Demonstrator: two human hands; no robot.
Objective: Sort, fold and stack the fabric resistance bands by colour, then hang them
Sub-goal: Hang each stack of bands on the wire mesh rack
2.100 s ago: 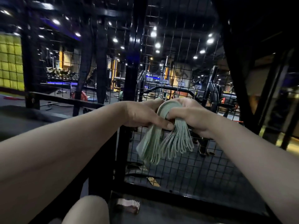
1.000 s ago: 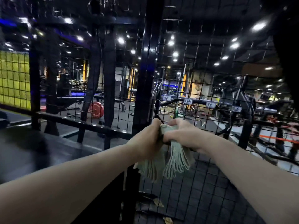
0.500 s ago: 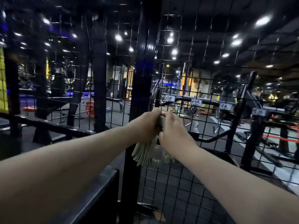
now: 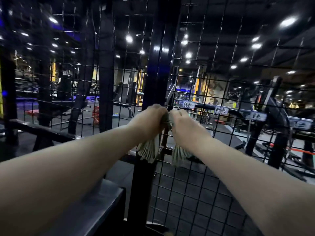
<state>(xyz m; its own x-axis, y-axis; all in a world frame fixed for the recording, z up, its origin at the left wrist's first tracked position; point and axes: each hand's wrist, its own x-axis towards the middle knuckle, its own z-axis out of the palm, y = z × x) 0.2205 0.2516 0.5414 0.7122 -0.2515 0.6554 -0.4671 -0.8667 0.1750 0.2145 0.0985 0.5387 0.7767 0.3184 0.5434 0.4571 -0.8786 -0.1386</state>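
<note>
Two bare forearms reached forward over a dark metal ledge. I recorded the left hand and right hand side by side, each gripping the top of a folded bundle of pale green fabric resistance bands, its ends hanging below both wrists. The bundle sat at a black wire mesh panel, beside a black steel post. White labels showed beyond.
</note>
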